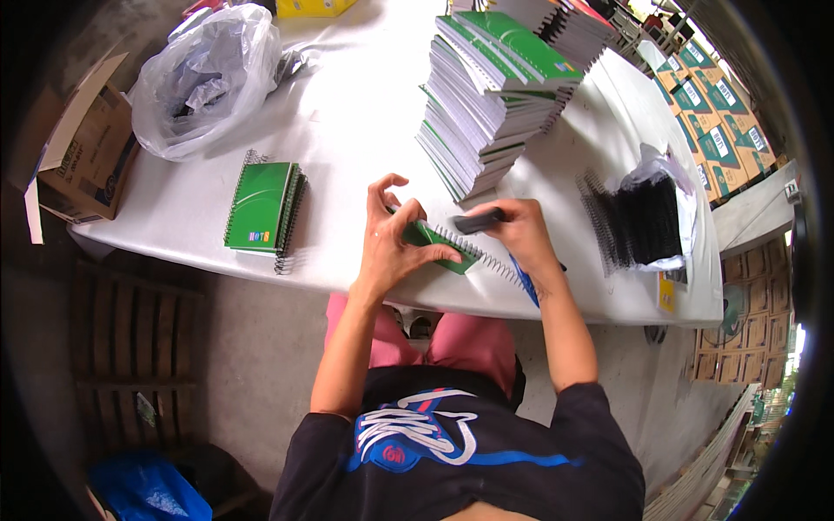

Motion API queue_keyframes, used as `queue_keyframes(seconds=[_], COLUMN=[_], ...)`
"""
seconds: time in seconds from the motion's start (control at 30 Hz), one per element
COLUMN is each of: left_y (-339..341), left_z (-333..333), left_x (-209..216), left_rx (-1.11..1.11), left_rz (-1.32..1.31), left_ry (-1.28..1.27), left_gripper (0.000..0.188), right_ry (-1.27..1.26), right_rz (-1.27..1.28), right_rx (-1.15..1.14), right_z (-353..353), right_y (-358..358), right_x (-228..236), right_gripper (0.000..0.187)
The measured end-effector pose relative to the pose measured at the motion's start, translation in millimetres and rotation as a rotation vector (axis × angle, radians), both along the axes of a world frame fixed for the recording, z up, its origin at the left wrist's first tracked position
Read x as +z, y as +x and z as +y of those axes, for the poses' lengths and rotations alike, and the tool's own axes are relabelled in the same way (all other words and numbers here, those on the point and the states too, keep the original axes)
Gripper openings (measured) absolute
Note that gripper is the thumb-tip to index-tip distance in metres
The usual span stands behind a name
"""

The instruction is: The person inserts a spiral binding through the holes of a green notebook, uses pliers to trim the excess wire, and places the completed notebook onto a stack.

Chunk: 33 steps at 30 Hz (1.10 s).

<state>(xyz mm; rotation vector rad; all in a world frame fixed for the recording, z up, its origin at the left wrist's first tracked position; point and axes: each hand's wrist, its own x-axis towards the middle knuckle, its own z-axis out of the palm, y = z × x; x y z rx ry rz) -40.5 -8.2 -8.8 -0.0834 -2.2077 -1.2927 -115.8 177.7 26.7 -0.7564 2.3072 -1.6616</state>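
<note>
At the table's near edge my left hand (pixel 389 243) is closed on a small green notebook (pixel 453 260), its thumb lying on the cover. A dark spiral binding wire (pixel 497 267) runs along the notebook's edge and sticks out past its near corner. My right hand (pixel 526 233) grips a black, blurred tool (pixel 478 220) just above the wire; its exact kind does not show. Partly hidden beneath the right wrist is a blue object (pixel 526 285). A tall stack of green-covered notebooks (pixel 495 108) stands beyond my hands, white page edges facing me.
To the left lies a small pile of spiral-bound green notebooks (pixel 261 204). Behind it are a clear plastic bag (pixel 208 82) and an open cardboard box (pixel 91 156). On the right, a bundle of black spiral wires (pixel 643 221) rests on plastic. Stacked cartons (pixel 717 122) stand beyond the table.
</note>
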Motion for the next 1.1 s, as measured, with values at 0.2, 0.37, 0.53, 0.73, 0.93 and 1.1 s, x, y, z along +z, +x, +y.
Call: queue_keyframes(seconds=[0.2, 0.37, 0.53, 0.73, 0.93, 1.1], left_y=[-5, -2, -6, -13, -12, -11], left_z=[-2, -1, -5, -4, -7, -8], left_x=[-4, -3, -13, -17, -10, -18], left_rx=[0.001, -0.012, -0.018, -0.060, -0.111, -0.121], left_rz=[0.087, 0.020, 0.068, 0.008, -0.194, -0.110], left_ry=[-0.059, 0.068, 0.062, 0.211, 0.343, 0.303], left_gripper=[0.060, 0.063, 0.073, 0.095, 0.101, 0.103], right_ry=[0.096, -0.148, -0.229, 0.105, 0.129, -0.089], right_rz=[0.021, -0.115, -0.128, 0.005, 0.077, 0.055], right_rx=[0.004, 0.139, 0.094, -0.065, -0.004, 0.129], right_z=[-3, -9, -9, -12, -23, -32], right_y=[-5, 5, 2, -13, -11, 3], right_x=[-3, 6, -5, -11, -11, 7], right_gripper=[0.018, 0.018, 0.018, 0.016, 0.015, 0.016])
